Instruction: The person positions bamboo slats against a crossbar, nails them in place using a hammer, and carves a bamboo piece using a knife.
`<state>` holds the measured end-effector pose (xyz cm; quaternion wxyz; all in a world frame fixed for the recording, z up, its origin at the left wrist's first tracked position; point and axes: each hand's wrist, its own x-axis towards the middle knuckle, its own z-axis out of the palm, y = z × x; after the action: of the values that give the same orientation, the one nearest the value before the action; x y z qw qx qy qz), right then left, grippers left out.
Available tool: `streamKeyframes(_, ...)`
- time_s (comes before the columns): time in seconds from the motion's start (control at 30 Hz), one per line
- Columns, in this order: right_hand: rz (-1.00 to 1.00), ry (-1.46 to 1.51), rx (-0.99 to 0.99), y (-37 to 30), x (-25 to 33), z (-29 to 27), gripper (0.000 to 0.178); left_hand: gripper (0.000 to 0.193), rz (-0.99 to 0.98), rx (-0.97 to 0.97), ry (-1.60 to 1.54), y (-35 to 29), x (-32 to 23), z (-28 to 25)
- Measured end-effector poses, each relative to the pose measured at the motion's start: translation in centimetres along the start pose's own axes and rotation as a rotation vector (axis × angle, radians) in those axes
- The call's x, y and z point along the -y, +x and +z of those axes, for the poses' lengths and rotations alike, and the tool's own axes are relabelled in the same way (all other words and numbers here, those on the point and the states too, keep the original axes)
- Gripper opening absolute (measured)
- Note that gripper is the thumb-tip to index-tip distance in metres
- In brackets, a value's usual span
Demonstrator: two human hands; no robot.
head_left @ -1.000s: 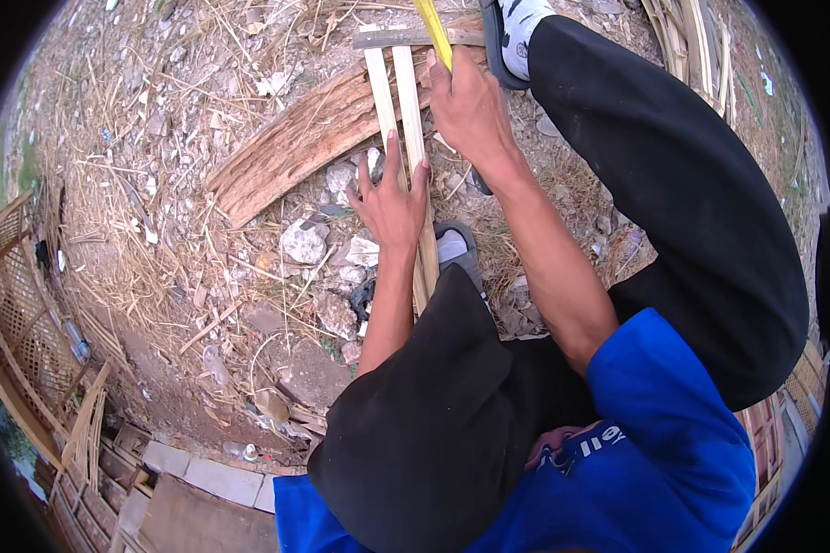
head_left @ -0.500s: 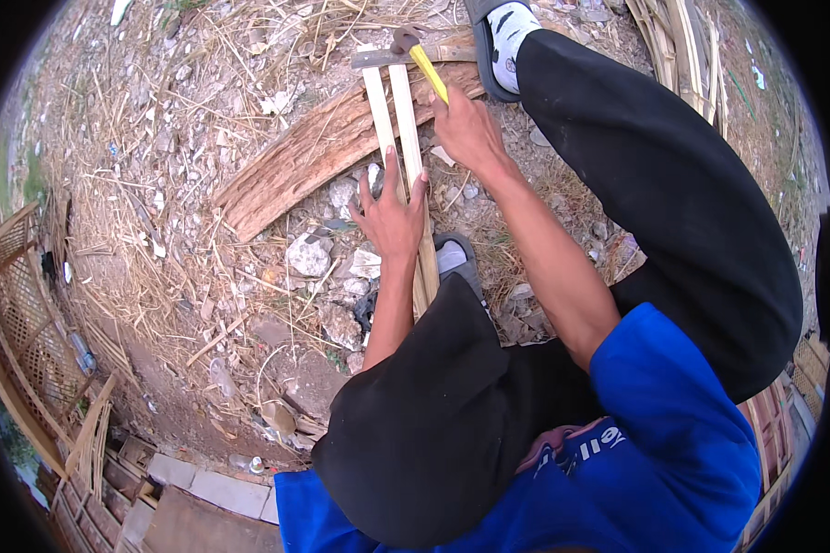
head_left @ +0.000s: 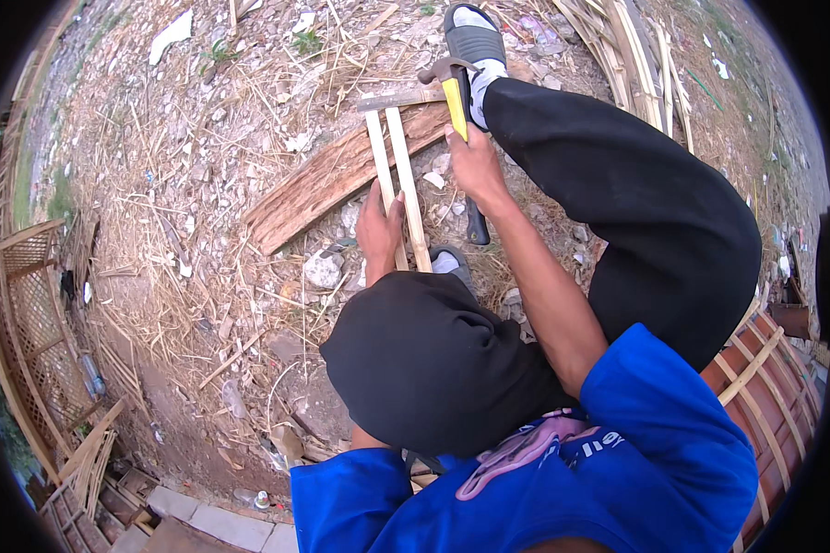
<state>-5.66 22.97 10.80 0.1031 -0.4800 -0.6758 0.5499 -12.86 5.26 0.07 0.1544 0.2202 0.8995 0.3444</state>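
My right hand [head_left: 478,168] is closed round the yellow and black handle of a claw hammer [head_left: 455,101], its dark metal head raised near my sandalled foot. My left hand [head_left: 376,230] grips a pale wooden strip [head_left: 382,157], with the thumb on one side and the fingers on the other. A second pale wooden strip [head_left: 404,170] runs beside it, to the right. At their far ends lies a narrow, flat grey-brown crosspiece [head_left: 398,100]. Under the strips rests a rough, weathered wooden plank [head_left: 327,175]. My raised knee hides the strips' near ends.
Stones, including a whitish rock [head_left: 323,268], and dry straw litter the ground. A bundle of split wood [head_left: 632,64] lies at the far right. To the left stands a wooden lattice panel [head_left: 37,323]. My sandalled foot [head_left: 475,46] is just beyond the hammer.
My left hand has drawn back along the strips, and its spread fingers have closed round one. The hammer has lifted off the crosspiece and shifted right. The view has tilted.
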Motion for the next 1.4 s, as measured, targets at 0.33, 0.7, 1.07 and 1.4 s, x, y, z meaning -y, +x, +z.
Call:
streamKeyframes(0.33,-0.337,0.126,-0.063,-0.3,4.7,-2.7,0.029,0.037,-0.141,0.061,-0.287,2.2,-0.4,-3.7)
streamKeyframes(0.7,-0.58,-0.274,-0.056,9.2,6.0,-7.4,0.044,0.032,-0.205,0.181,-0.524,4.5,-8.1,-10.5)
streamKeyframes(1.07,-0.676,-0.275,-0.028,15.0,7.0,-10.9,0.057,0.029,0.016,0.22,-0.34,5.1,-17.2,-16.7)
streamKeyframes(1.4,-1.009,-0.121,-0.126,10.7,21.6,-16.5,0.042,0.031,0.333,0.156,-0.449,6.3,-22.5,-25.1)
